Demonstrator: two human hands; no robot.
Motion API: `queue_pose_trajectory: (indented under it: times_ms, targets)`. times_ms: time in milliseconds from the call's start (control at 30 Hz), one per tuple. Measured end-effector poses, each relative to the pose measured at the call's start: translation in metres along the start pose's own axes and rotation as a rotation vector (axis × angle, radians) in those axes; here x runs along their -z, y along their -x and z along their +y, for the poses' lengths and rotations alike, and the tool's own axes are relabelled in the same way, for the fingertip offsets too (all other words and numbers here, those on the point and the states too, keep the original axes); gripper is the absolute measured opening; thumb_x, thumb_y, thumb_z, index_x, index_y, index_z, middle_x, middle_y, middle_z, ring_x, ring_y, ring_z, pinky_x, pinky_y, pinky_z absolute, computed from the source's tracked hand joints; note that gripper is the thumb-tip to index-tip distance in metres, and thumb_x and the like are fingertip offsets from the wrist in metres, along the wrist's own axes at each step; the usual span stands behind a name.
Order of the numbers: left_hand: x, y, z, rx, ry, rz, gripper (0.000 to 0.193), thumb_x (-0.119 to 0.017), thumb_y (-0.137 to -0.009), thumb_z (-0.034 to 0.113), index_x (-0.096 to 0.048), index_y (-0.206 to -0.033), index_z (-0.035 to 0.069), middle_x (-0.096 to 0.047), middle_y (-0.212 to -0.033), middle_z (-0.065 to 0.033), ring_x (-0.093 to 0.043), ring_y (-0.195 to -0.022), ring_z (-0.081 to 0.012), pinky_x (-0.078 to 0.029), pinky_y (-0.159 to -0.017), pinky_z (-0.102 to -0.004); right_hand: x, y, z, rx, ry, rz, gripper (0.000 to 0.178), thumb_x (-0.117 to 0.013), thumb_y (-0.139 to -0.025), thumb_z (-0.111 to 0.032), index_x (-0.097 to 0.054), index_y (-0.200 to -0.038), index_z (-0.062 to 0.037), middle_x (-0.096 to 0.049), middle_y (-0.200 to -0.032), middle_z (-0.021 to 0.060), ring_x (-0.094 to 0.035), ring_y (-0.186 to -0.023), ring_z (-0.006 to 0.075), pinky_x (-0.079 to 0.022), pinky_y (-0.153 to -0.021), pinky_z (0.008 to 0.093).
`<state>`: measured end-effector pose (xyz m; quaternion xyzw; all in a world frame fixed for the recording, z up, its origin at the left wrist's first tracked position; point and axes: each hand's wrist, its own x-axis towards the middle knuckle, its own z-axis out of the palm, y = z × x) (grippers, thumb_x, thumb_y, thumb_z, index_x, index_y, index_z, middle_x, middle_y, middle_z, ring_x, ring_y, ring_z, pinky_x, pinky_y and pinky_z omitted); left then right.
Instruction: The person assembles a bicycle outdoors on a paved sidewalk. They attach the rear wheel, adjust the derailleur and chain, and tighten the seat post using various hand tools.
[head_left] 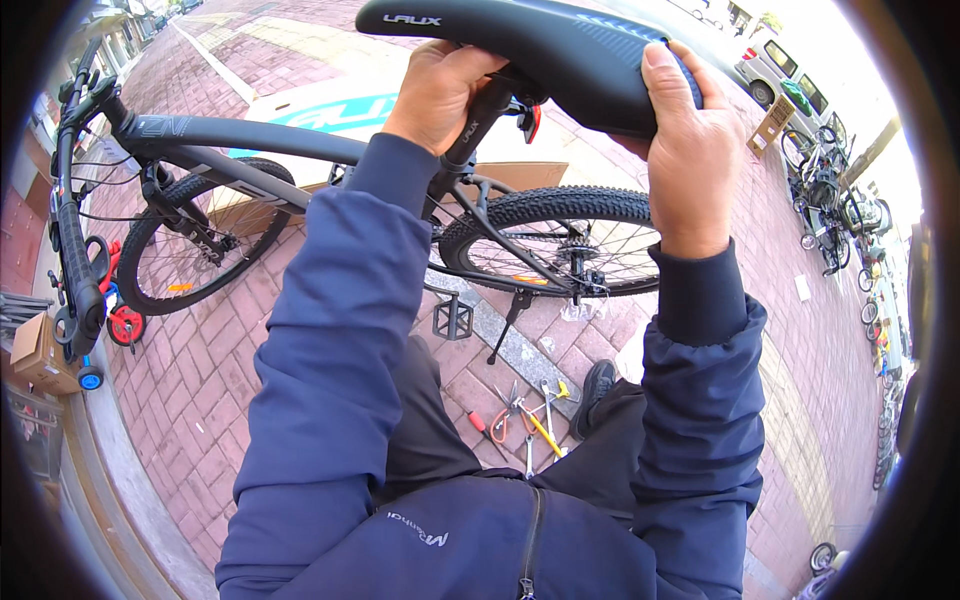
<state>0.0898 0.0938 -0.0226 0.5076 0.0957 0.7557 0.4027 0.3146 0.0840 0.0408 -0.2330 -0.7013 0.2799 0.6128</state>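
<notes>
Both my hands are on the black saddle (560, 60) of a dark grey mountain bike (260, 140). My left hand (440, 92) closes round the underside by the nose, beside the top of the seatpost (476, 125). At the wide rear end, my right hand (692, 140) grips the edge, its thumb on top and the other fingers mostly hidden behind and below. A red reflector (530, 122) hangs under the saddle, between the hands. The bike stands crosswise before me, handlebar (75, 235) at the left, rear wheel (560, 235) below the saddle, kickstand (510, 325) down.
Pliers (508, 408), a yellow-handled tool (542, 430) and wrenches lie on the brick paving between my feet. Flattened cardboard (330, 110) lies behind the bike. A cardboard box (45, 355) is at the left; parked bikes (825, 195) and a van (785, 70) stand at the right.
</notes>
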Motion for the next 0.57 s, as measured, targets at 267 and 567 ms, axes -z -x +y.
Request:
queue_pose_trajectory:
  times_ms: [267, 567]
  targets:
    - [0.016, 0.028, -0.012, 0.045, -0.775, 0.079, 0.043, -0.080, -0.093, 0.030, -0.071, -0.119, -0.003, -0.074, -0.101, -0.0055, -0.065, -0.090, -0.0100, -0.053, -0.085, -0.0227, 0.025, 0.021, 0.010, -0.104, -0.142, -0.141, 0.069, -0.066, -0.100, -0.046, -0.050, -0.144, 0.0057, -0.071, -0.105, 0.0169, -0.075, -0.083, 0.0211, -0.060, -0.070, 0.0273]
    - [0.058, 0.026, -0.036, -0.247, -0.777, -0.063, 0.040, -0.054, -0.108, 0.037, -0.060, -0.132, 0.005, -0.072, -0.115, -0.0053, -0.068, -0.096, -0.0147, -0.054, -0.092, -0.0270, 0.124, 0.199, 0.243, -1.023, 0.393, -0.823, 0.035, -0.073, -0.096, -0.032, -0.075, -0.112, -0.0016, -0.076, -0.089, 0.0106, -0.075, -0.071, 0.0191, -0.059, -0.065, 0.0314]
